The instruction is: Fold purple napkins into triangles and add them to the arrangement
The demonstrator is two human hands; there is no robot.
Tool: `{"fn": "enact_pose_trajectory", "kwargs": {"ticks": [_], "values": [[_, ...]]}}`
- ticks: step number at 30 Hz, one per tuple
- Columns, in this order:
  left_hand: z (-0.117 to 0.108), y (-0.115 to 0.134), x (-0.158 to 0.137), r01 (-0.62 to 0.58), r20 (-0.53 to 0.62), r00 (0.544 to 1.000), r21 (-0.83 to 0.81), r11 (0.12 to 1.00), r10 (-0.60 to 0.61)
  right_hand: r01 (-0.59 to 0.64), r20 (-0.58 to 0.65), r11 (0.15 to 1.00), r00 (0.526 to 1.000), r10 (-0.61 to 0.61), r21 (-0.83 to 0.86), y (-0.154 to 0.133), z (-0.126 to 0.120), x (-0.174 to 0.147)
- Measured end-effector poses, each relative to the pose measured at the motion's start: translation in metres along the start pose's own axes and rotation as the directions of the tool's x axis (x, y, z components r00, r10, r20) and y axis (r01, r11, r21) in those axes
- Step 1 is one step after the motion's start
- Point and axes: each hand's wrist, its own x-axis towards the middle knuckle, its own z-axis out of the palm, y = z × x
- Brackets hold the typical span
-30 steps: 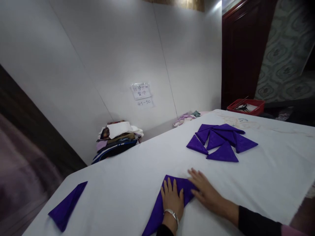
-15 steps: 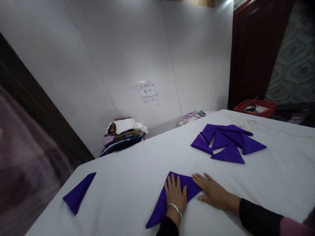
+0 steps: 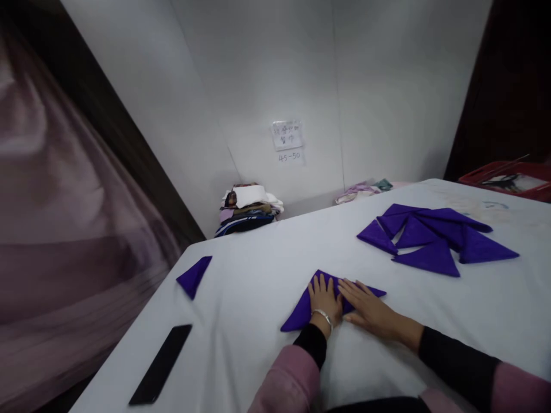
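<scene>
A purple cloth napkin (image 3: 297, 315), folded into a wide triangle, lies flat on the white-covered table in front of me. My left hand (image 3: 323, 299), with a silver bracelet at the wrist, presses on its middle with the fingers spread. Beside it my right hand (image 3: 365, 307) rests flat on the napkin's right half, fingers stretched out. Both hands touch the cloth without gripping it. Part of the napkin's lower edge is hidden under them.
Several purple folded triangles (image 3: 426, 252) lie partly overlapping at the right. One smaller folded purple cloth (image 3: 194, 276) and a flat black object (image 3: 161, 364) are at the left. Stacked fabrics (image 3: 249, 212) stand behind the table (image 3: 258, 269); a red basket (image 3: 495, 172) is far right.
My right hand has moved from the napkin's right edge inward, next to my left hand. The camera view has shifted left and down, bringing the black object into view.
</scene>
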Motion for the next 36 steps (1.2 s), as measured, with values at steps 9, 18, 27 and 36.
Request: {"fn": "enact_pose_trajectory", "kwargs": {"ticks": [9,18,27,36], "values": [[-0.003,0.000,-0.001,-0.010,0.054,0.998,-0.126,0.992,0.017,-0.012,0.029,0.982,1.000,0.007,0.187,-0.010,0.024,0.046],[-0.017,-0.051,-0.041,0.132,-0.006,0.991,-0.141,0.981,-0.134,-0.054,0.063,0.998,0.996,0.056,-0.042,0.002,0.042,0.045],[-0.033,-0.127,-0.133,0.495,-0.059,0.861,-0.127,0.860,-0.505,-0.023,0.052,0.991,0.998,0.030,-0.132,0.006,0.045,0.042],[-0.039,-0.083,-0.125,0.152,-0.125,0.970,-0.361,0.920,-0.210,0.064,0.092,0.991,0.994,-0.053,-0.118,0.016,0.042,0.041]]}}
